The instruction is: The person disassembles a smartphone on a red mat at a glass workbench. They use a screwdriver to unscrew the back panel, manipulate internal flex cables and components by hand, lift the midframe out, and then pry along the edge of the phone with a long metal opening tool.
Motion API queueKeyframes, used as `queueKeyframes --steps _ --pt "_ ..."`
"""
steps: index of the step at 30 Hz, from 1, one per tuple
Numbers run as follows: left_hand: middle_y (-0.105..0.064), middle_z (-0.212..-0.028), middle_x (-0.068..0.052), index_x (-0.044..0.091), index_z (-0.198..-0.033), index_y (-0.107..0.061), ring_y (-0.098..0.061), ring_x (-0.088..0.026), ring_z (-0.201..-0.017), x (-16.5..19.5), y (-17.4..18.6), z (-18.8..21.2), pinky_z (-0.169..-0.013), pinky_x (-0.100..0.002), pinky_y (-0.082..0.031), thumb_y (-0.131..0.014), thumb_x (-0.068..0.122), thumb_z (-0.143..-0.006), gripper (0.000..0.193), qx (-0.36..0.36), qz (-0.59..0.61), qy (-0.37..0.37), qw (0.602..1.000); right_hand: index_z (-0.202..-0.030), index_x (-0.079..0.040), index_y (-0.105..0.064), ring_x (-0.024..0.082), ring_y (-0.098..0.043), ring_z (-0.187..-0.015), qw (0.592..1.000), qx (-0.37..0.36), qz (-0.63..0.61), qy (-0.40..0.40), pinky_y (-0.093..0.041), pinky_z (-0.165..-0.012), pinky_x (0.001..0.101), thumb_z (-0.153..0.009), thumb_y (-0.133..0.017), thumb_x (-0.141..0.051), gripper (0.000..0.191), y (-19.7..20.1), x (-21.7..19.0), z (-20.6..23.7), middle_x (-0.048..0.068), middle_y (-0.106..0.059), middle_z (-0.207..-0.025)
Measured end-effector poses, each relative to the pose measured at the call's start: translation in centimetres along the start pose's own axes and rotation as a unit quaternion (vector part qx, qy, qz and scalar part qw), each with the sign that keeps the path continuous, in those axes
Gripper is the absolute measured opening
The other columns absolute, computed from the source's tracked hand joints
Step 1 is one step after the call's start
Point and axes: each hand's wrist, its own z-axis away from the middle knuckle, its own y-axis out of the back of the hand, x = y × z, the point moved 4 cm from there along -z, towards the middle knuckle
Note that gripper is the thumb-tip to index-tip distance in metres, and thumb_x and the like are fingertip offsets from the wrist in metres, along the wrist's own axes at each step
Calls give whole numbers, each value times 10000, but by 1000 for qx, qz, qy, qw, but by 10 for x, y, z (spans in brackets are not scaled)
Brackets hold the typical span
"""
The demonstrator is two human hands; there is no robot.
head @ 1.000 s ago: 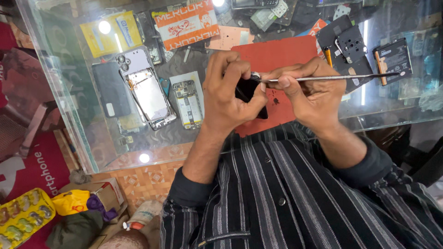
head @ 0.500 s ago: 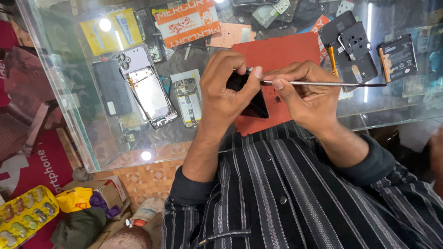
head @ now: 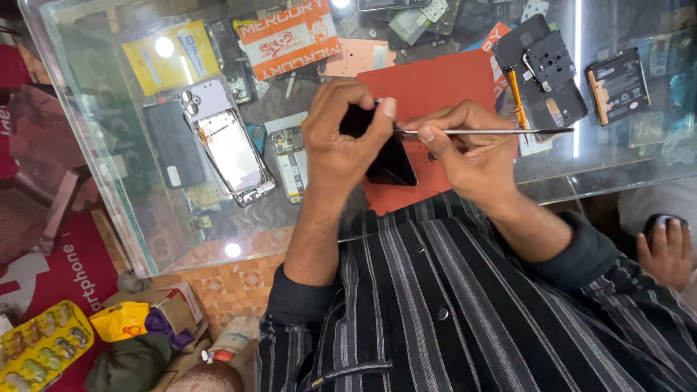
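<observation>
My left hand grips a black phone, tilted above a red work mat on the glass counter. My right hand holds thin metal tweezers level, their tip meeting the phone's upper edge beside my left thumb. The far end of the tweezers points right.
An opened phone body, a dark back cover and a circuit board lie to the left. Phone parts and a battery sit at right. Below the counter are a yellow tray and a box. Someone's foot shows far right.
The view has shifted slightly, and my hands with the phone and tweezers sit a little lower over the mat. The grip on both is unchanged.
</observation>
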Motion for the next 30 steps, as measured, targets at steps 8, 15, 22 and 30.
queueKeyframes --steps 8,15,22,30 --pt "-629 -919 -60 30 -953 -604 -615 -190 -813 0 4 3 -720 -293 -518 -826 21 -895 229 6 17 14 1000 -1017 9 -599 114 -724 -972 999 -18 3 -37 -575 -772 227 -1064 -677 -73 122 3 9 3 179 -763 -1092" --pt "-635 -921 -54 36 -952 -616 -621 -187 -792 6 3 4 -734 -298 -517 -836 16 -883 232 5 0 -6 1000 -1022 19 -602 131 -715 -978 999 -23 9 -33 -589 -839 257 -1066 -671 -58 111 7 9 9 191 -760 -1103" --pt "-652 -915 -72 27 -915 -605 -656 -199 -853 17 -4 6 -759 -312 -542 -833 -5 -856 238 18 34 -44 998 -1053 37 -566 229 -745 -1060 998 -17 27 60 -633 -970 355 -1077 -639 16 80 10 -13 15 209 -727 -1083" --pt "-654 -985 -94 16 -948 -586 -693 -251 -1001 12 -17 9 -926 -367 -580 -815 -22 -874 243 51 98 -43 993 -1081 48 -546 212 -737 -1021 998 12 42 44 -618 -878 300 -1084 -640 51 94 26 -11 14 234 -735 -1111"
